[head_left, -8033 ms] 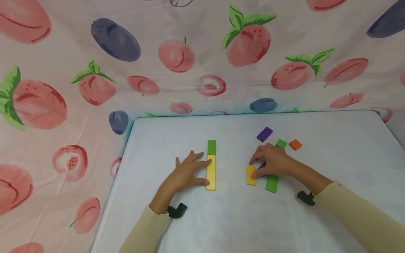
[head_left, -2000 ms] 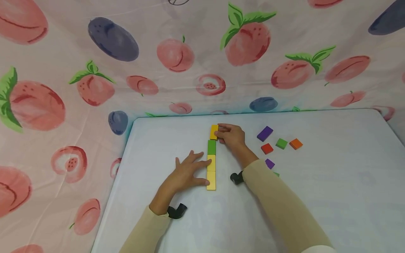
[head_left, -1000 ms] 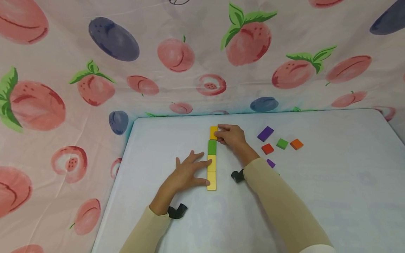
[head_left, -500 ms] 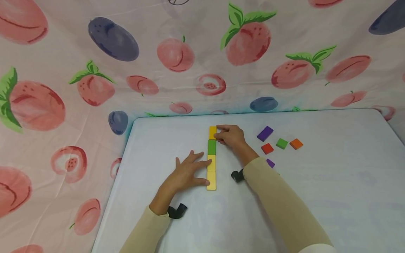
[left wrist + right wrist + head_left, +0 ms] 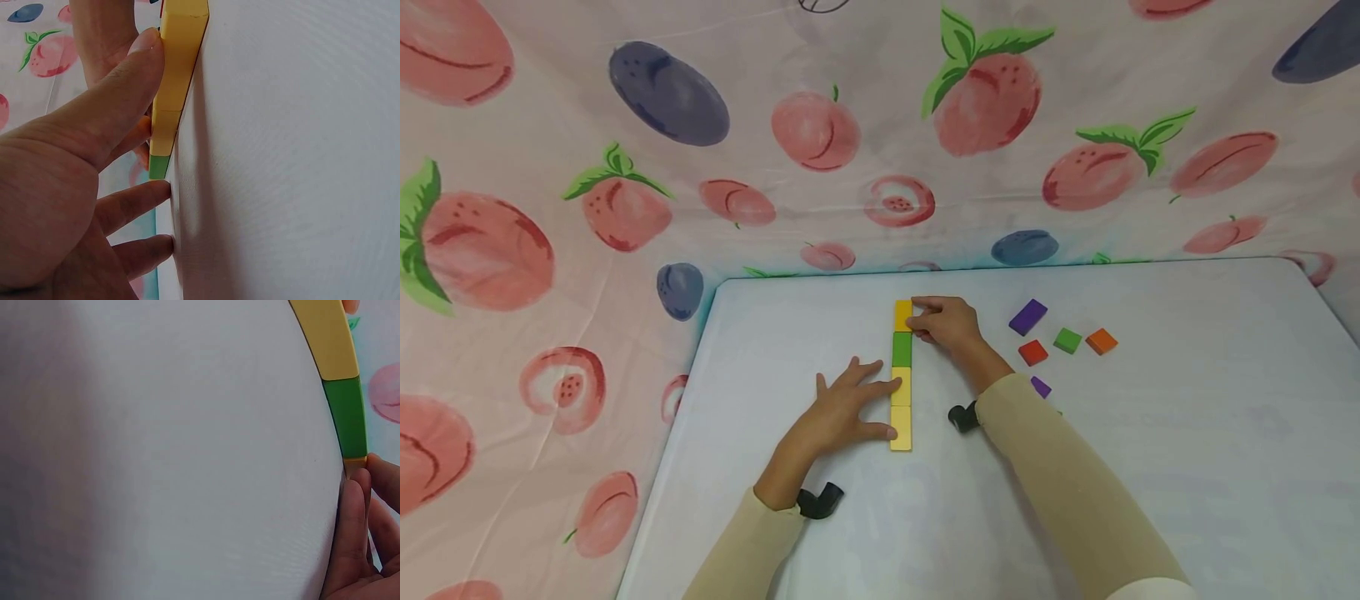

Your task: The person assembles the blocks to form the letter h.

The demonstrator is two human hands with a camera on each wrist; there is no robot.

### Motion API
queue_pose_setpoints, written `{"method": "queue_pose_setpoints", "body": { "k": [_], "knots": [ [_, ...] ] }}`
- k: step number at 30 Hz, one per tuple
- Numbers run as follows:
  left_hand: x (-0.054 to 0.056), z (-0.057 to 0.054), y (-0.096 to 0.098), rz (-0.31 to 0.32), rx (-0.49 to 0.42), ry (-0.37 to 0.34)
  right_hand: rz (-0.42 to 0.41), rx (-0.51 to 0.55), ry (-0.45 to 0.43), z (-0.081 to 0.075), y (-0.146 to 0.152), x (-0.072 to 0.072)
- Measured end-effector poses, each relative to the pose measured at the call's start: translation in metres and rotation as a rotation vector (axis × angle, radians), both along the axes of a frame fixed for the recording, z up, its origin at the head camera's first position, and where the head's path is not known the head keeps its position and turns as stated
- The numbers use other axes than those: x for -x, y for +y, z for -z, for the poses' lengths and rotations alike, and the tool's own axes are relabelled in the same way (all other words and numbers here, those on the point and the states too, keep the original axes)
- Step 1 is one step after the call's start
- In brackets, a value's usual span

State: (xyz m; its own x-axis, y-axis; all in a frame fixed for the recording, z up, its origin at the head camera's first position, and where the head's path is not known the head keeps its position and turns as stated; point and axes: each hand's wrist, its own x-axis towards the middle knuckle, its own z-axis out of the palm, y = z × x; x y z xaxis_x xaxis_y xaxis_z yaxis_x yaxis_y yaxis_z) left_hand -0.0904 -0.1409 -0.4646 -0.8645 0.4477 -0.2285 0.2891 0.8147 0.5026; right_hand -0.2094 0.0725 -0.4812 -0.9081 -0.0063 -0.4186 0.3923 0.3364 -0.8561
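Observation:
A straight column of flat blocks lies on the white table, running away from me. Nearest is a yellow block (image 5: 903,418), then a second yellow block (image 5: 906,396), a green block (image 5: 902,349) and, at the far end, a deeper yellow block (image 5: 902,312). My left hand (image 5: 831,418) lies left of the column with fingers spread; its thumb touches the nearest block and its index finger the second. From the right, my right hand (image 5: 951,323) pinches the far yellow block, which sits against the green one. In the right wrist view, fingers mostly cover that far block (image 5: 355,462).
Loose blocks lie to the right: purple (image 5: 1028,317), red (image 5: 1033,352), green (image 5: 1067,340) and orange (image 5: 1102,341). A smaller purple piece (image 5: 1041,387) is partly behind the right sleeve (image 5: 1067,475). Fruit-patterned cloth (image 5: 850,208) rises behind the white table (image 5: 1225,417).
Earlier my right hand was at the loose blocks by the yellow one; it carried that block to the column's far end. Lately the block shifted slightly left, into line. The left hand stayed put.

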Motion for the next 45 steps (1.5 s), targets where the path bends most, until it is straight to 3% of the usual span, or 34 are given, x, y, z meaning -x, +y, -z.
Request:
{"method": "queue_pose_setpoints", "body": {
  "k": [45],
  "knots": [
    [-0.0008,-0.0016,0.0007,-0.007,-0.003,-0.014,-0.022,-0.058,0.015,0.0008,0.0000,0.0013]
  ]
}}
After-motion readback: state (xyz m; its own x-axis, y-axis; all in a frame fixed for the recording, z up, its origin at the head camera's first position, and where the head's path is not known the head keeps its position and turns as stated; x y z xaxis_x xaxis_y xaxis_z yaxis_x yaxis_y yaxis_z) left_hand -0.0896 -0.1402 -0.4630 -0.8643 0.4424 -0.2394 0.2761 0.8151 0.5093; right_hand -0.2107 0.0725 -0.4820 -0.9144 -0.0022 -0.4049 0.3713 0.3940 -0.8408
